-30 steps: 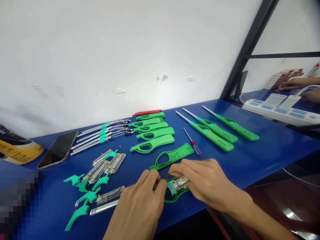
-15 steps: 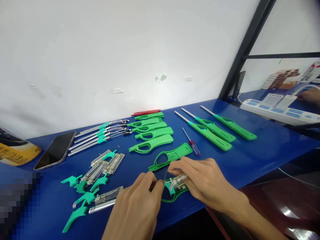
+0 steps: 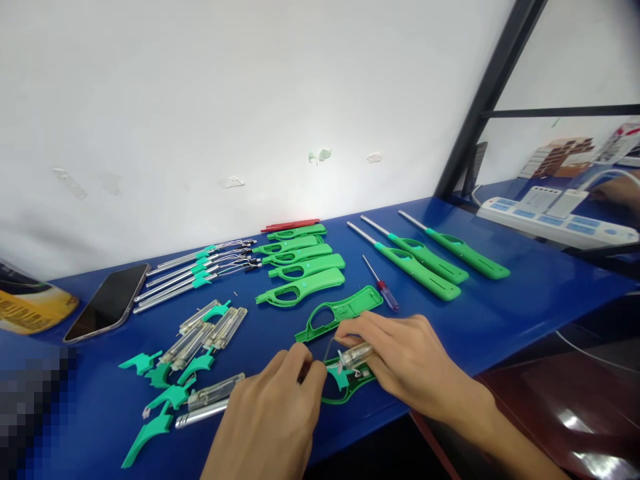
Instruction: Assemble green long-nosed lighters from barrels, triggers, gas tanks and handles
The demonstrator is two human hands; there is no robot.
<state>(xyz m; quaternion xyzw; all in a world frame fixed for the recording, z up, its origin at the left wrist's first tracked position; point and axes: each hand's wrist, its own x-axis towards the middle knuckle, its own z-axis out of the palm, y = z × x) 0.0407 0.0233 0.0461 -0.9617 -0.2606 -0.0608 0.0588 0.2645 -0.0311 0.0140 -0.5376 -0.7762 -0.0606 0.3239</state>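
- Nearest, my left hand (image 3: pixel 267 413) has its fingertips bunched; from this feed I can't tell what they hold
- Beside it, a green lighter shell (image 3: pixel 356 391) lies open side up, long axis roughly left to right
- My right hand (image 3: pixel 407 353), closed round a clear fuel tank (image 3: pixel 357 355), holds it above, capped end pointing left
- Farther, a screwdriver (image 3: pixel 389 297) points away

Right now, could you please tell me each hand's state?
Left hand: closed; what it holds, if anything, is hidden.
Right hand: closed, holding a clear elongated plastic tank.
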